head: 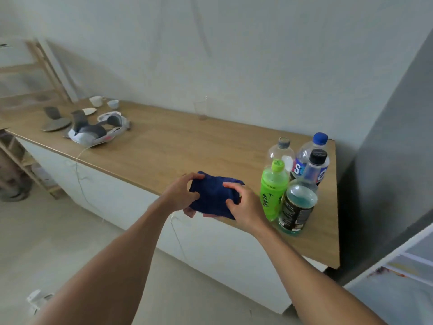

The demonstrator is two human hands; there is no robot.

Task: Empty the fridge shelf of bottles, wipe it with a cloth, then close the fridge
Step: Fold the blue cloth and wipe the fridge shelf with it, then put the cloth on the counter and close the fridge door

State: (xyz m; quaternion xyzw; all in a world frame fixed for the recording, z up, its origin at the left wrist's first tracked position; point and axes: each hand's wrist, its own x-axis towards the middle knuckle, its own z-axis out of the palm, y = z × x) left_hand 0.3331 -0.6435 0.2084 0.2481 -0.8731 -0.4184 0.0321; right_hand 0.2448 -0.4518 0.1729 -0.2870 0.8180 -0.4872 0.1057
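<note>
A folded dark blue cloth [212,195] is held over the front edge of the wooden counter [168,146]. My left hand [180,194] grips its left side and my right hand [243,204] grips its right side. Just right of the cloth, several bottles stand bunched on the counter: a green one [273,191], a dark-labelled one with blue liquid [296,207], a clear one with a grey cap [281,152], a blue-capped one [311,156] and a black-capped one [315,170]. The grey fridge side [396,160] rises at the right, with part of its open door [398,277] at the lower right.
A clear plastic cup [201,110] stands near the wall. At the counter's far left lie a headset-like device [98,130] with a trailing cable, dark stands, and white cups [97,100]. A wooden shelf frame [35,73] stands at the left. White cabinet fronts run below the counter.
</note>
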